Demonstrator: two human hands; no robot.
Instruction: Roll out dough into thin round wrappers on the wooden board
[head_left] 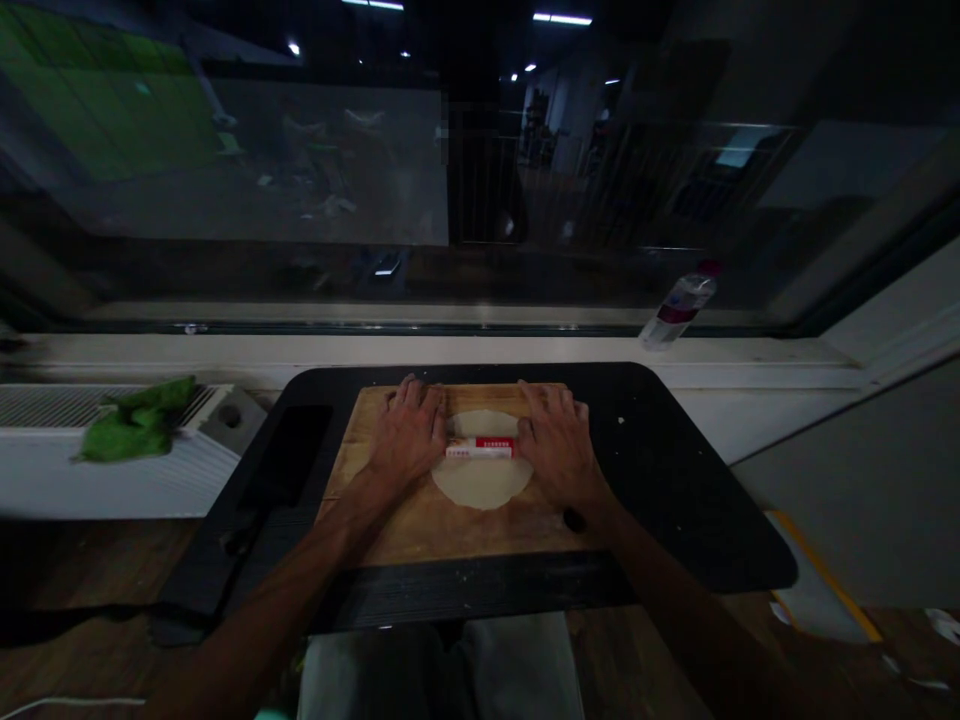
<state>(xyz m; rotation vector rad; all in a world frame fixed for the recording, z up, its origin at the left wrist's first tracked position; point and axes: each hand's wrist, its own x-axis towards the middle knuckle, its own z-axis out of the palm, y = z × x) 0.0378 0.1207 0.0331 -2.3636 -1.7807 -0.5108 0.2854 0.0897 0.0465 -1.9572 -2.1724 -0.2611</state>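
Note:
A round sheet of flattened dough (480, 488) lies on a wooden board (420, 540). Across it runs a rolling pin (480, 448) with a printed red-and-white wrap on its middle. My left hand (409, 430) rests palm down over the pin's left end, fingers stretched forward and slightly apart. Over the right end lies my right hand (559, 438), also palm down with its fingers reaching forward. Both ends of the pin are hidden beneath the hands.
The board sits on a black table (660, 480) against a white windowsill (480, 350). A plastic bottle (679, 308) stands on the sill. A dark flat object (285, 455) lies left of the board. A green cloth (139, 420) drapes over a radiator (120, 485).

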